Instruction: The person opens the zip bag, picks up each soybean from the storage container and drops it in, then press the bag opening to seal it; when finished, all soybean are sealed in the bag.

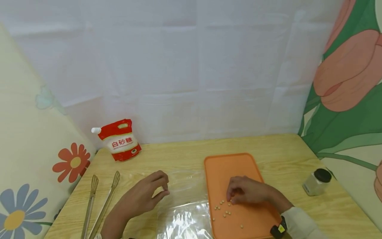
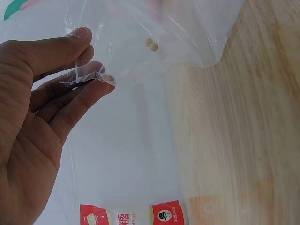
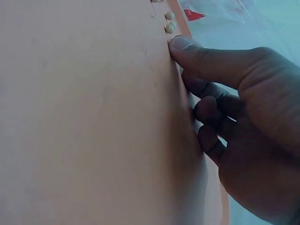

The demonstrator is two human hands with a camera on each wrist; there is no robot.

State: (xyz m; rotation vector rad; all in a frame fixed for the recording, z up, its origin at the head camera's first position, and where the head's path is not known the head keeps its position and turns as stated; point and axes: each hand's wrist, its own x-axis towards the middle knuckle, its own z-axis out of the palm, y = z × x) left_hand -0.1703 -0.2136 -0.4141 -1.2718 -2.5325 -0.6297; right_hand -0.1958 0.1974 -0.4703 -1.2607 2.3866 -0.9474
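Observation:
My left hand [image 1: 146, 194] holds the mouth of a clear plastic zip bag [image 1: 186, 219], with the bag's edge between its fingers in the left wrist view. Two pale round soybeans [image 2: 151, 45] show in the bag. Over the orange tray [image 1: 221, 166], my right hand [image 1: 247, 191] has curled fingers, fingertips down among the soybeans [image 1: 225, 213] scattered there. In the right wrist view the thumb is right beside some soybeans [image 3: 169, 28]; I cannot tell whether one is pinched.
A red and white sugar pouch [image 1: 120, 141] stands at the back left. Metal tongs [image 1: 102, 209] lie spread on the wooden table [image 1: 167, 151] left of my left hand. A small clear jar with a black lid [image 1: 317, 182] is right of the tray.

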